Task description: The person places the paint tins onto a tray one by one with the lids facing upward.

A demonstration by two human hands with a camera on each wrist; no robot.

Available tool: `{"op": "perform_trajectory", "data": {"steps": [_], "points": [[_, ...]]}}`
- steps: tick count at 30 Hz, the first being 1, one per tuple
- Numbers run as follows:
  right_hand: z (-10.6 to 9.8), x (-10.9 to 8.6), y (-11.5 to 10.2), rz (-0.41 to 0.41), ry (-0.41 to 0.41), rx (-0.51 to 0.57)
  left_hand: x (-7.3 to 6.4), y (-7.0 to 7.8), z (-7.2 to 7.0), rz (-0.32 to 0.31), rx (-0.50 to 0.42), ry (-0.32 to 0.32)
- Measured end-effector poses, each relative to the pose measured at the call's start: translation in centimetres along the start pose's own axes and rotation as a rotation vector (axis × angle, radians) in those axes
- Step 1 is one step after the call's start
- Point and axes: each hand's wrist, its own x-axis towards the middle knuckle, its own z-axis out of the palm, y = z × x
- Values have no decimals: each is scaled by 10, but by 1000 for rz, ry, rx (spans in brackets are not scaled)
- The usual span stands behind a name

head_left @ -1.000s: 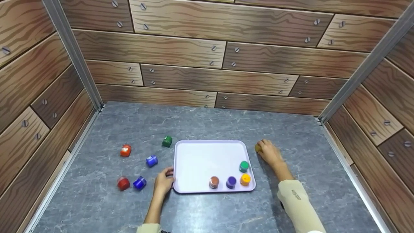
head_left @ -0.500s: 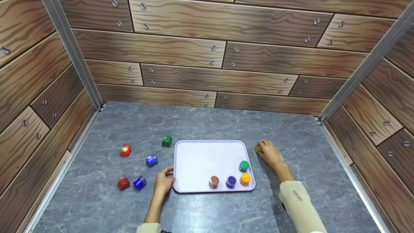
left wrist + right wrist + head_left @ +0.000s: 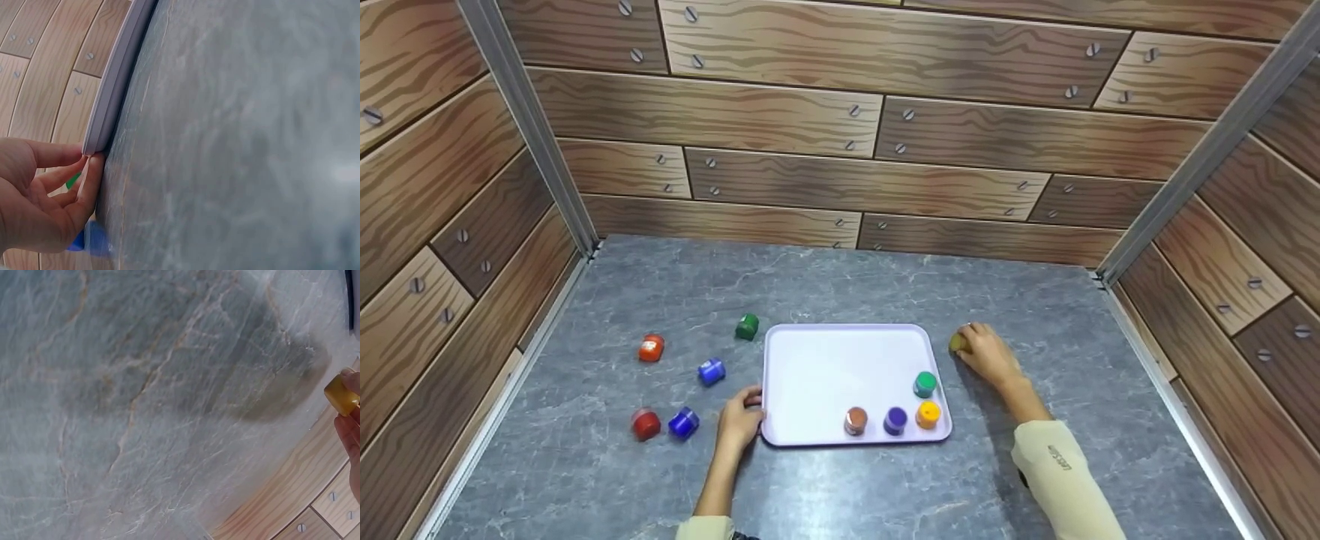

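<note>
In the head view my left hand (image 3: 739, 421) is at the left edge of a pale lilac tray (image 3: 810, 375). The left wrist view shows its thumb and fingers pinching the tray's rim (image 3: 100, 126). Right of the tray, my right hand (image 3: 990, 358) grips a small mustard-yellow paint jar (image 3: 957, 343). That same jar (image 3: 341, 395) appears between thumb and fingers at the right edge of the right wrist view. On the tray stand a brown jar (image 3: 856, 421), a purple jar (image 3: 895, 421) and an orange-yellow jar (image 3: 928, 415) along the front, with a green jar (image 3: 925, 384) behind.
Left of the tray, paint jars lie on the grey marbled table (image 3: 847, 281): dark green (image 3: 747, 326), orange-red (image 3: 651, 348), red (image 3: 646, 424), and two blue ones, the farther (image 3: 711, 371) and the nearer (image 3: 684, 424). Wood-patterned walls (image 3: 780, 112) enclose three sides.
My right hand and the mustard-yellow jar have shifted very slightly left, while the right sleeve has swung a little to the right. The left hand keeps its place on the tray.
</note>
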Motion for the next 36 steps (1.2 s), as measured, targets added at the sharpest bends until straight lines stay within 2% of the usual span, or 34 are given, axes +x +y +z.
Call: {"op": "perform_trajectory", "data": {"steps": [22,32,36], "points": [[-14,-4,-22,-2,72,53,0,1,0,-4,-36,-3],[-19,-6,-33,-6,96,115,0,-1,0,32,-13,8],[-20,-7,-38,-13,110,122,1,-1,0,25,-35,5]]}}
